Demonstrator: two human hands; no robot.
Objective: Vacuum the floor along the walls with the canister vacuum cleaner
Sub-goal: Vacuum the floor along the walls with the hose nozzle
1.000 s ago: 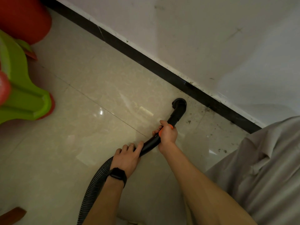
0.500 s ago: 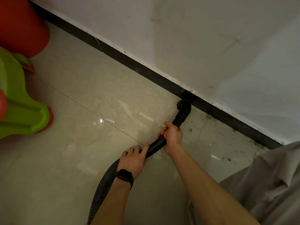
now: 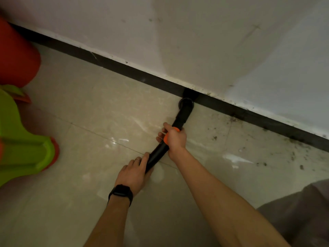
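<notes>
A black vacuum hose handle [image 3: 179,120] with an orange band runs across the beige tiled floor [image 3: 99,111] towards the wall. Its round nozzle [image 3: 186,102] touches the black baseboard [image 3: 124,67]. My right hand [image 3: 173,139] grips the handle at the orange band. My left hand [image 3: 134,172], with a black watch on the wrist, holds the tube lower down, fingers wrapped over it. The ribbed hose behind my left hand is hidden. The canister is out of view.
Dark dirt specks [image 3: 263,157] lie on the tiles and along the baseboard to the right of the nozzle. A green plastic object [image 3: 19,139] and a red rounded one [image 3: 16,56] stand at the left. Grey clothing [image 3: 299,211] fills the lower right corner.
The nozzle has slid forward from the open floor until it meets the baseboard. Both hands moved with it, and the view has shifted left along the wall.
</notes>
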